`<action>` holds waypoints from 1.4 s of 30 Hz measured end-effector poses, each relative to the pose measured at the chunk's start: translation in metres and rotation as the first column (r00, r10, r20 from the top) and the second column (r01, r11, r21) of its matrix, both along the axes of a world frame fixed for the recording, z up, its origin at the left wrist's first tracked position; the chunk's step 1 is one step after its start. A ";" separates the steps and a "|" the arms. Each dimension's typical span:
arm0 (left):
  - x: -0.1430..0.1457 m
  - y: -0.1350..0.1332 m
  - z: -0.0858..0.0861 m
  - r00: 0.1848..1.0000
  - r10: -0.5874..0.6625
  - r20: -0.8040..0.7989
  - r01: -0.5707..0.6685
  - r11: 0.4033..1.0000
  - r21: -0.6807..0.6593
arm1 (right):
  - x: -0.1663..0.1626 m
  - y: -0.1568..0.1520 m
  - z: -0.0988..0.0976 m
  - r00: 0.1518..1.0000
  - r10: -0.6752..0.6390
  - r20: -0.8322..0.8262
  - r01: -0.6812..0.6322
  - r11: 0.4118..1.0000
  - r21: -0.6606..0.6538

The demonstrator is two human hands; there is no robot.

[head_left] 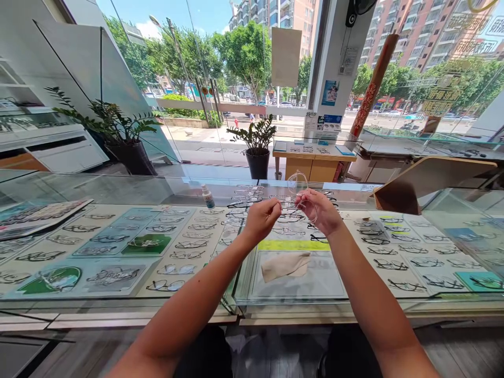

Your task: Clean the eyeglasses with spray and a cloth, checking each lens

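My right hand (321,209) is closed, with its fingertips pinching a thin, whitish looped cord (298,174). One loop stands up above the fingers and another hangs below them. My left hand (263,216) is closed in a pinch just to the left, a short gap from the right. What its fingertips hold is too small to make out. Both hands are raised over the glass display counter (291,310). Beneath them, a crumpled beige cloth (284,265) lies on the glass top. A small spray bottle (207,196) stands farther left.
Rows of eyeglasses (191,244) fill the counter on both sides. An angled wooden-edged panel (429,181) stands at the right. Beyond the counter are a potted plant (258,149), a larger plant (126,142) and a small wooden display table (313,157) by the window.
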State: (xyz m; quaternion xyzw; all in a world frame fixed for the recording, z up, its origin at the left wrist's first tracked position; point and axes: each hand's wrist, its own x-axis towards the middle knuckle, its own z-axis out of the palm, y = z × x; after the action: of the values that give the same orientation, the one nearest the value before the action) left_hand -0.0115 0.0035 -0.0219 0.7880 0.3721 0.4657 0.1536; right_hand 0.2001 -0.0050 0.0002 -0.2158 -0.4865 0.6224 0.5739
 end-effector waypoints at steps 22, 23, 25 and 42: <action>-0.009 0.005 0.003 0.994 0.078 -0.073 -0.031 0.867 0.497 | 0.019 0.002 0.003 0.912 0.183 0.367 -0.202 0.979 0.014; -0.009 0.005 0.003 0.993 0.089 -0.079 -0.040 0.875 0.482 | 0.019 0.002 0.002 0.909 0.187 0.374 -0.208 0.978 0.018; -0.009 0.004 0.002 0.991 0.107 -0.083 -0.058 0.888 0.456 | 0.021 0.002 0.002 0.904 0.190 0.383 -0.217 0.976 0.029; -0.012 0.008 0.100 0.884 0.282 0.373 -0.467 0.555 0.688 | -0.003 -0.008 0.043 0.464 -0.875 -0.140 0.776 0.325 0.540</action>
State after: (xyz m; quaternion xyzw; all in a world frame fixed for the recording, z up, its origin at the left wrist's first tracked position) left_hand -0.0239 0.0120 0.0782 0.6230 0.2815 0.6836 -0.2556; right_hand 0.1976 -0.0130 0.0429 -0.3185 -0.5075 0.0564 0.7986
